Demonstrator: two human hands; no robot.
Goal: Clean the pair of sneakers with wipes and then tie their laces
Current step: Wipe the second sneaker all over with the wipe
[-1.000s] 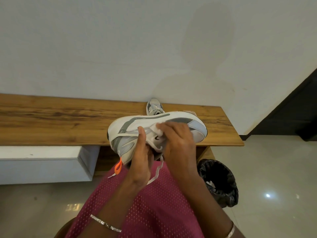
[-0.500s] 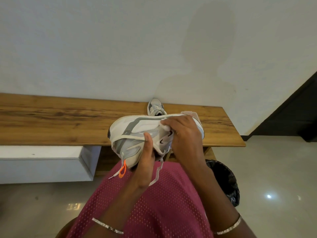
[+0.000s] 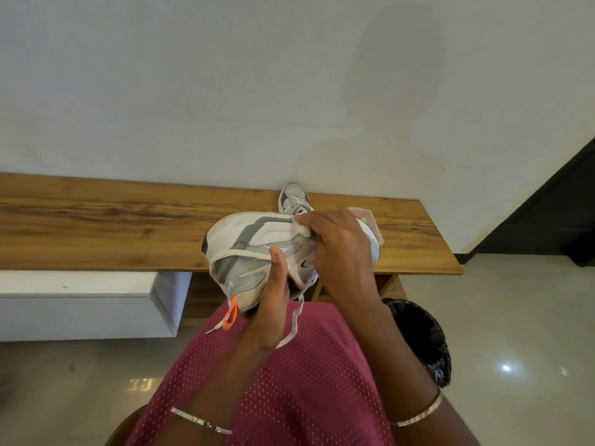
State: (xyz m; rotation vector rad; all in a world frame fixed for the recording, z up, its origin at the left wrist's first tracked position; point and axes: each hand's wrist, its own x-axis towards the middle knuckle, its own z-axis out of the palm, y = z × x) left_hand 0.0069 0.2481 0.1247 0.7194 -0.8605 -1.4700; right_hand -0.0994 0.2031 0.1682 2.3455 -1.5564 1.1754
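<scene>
A white and grey sneaker (image 3: 254, 243) lies on its side above my lap, sole toward the wall, with an orange heel tab and loose white laces hanging down. My left hand (image 3: 273, 300) grips it from below, thumb up against its side. My right hand (image 3: 338, 252) pinches a white wipe (image 3: 304, 229) against the sneaker's upper edge near the sole. The second sneaker (image 3: 294, 199) stands on the wooden bench (image 3: 96, 226) against the wall, mostly hidden behind the held one.
A pale pink wipes pack (image 3: 368, 217) lies on the bench behind my right hand. A bin with a black liner (image 3: 418, 336) stands on the floor to my right. A white block (image 3: 80, 304) sits under the bench at the left.
My right hand has slid the wipe up from the sneaker's side logo area to its upper edge by the sole. The sneaker has tilted slightly; my left hand keeps its grip.
</scene>
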